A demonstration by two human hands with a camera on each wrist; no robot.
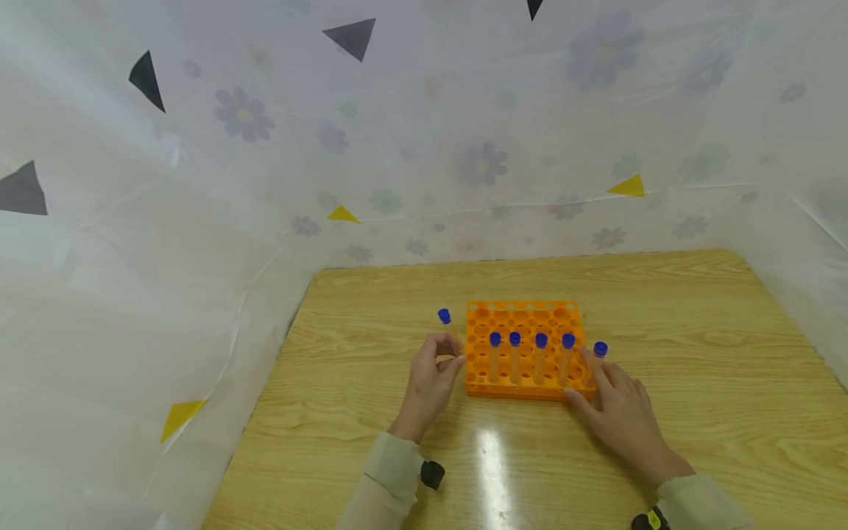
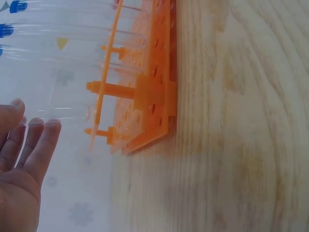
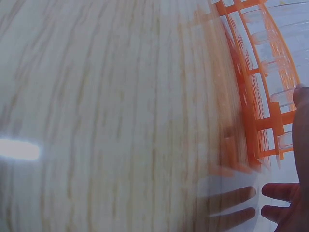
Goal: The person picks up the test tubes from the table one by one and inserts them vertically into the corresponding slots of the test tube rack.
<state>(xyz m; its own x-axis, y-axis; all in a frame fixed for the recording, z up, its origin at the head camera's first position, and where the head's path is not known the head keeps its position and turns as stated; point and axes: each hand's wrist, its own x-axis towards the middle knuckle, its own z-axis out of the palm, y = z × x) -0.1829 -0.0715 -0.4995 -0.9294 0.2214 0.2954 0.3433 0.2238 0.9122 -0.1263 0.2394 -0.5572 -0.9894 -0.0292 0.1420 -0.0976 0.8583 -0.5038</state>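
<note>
An orange test tube rack point(image 1: 523, 391) stands on the table, with several clear, blue-capped test tubes point(image 1: 541, 361) upright in a row along its front part. Left of the rack, my left hand point(image 1: 427, 379) pinches another test tube point(image 1: 445, 317) between thumb and fingers, tilted with its cap to the left. In the left wrist view the rounded end of that clear tube point(image 2: 72, 113) is close to the rack's upper plate. My right hand point(image 1: 623, 416) holds the rack's right front corner, thumb at the front, beside a blue-capped tube point(image 1: 600, 350) at that end.
The wooden table point(image 1: 318, 442) extends around the rack on all sides. A pale flowered sheet point(image 1: 424, 147) with dark and yellow triangles encloses the back and sides. A light reflection shines on the table in front of the rack.
</note>
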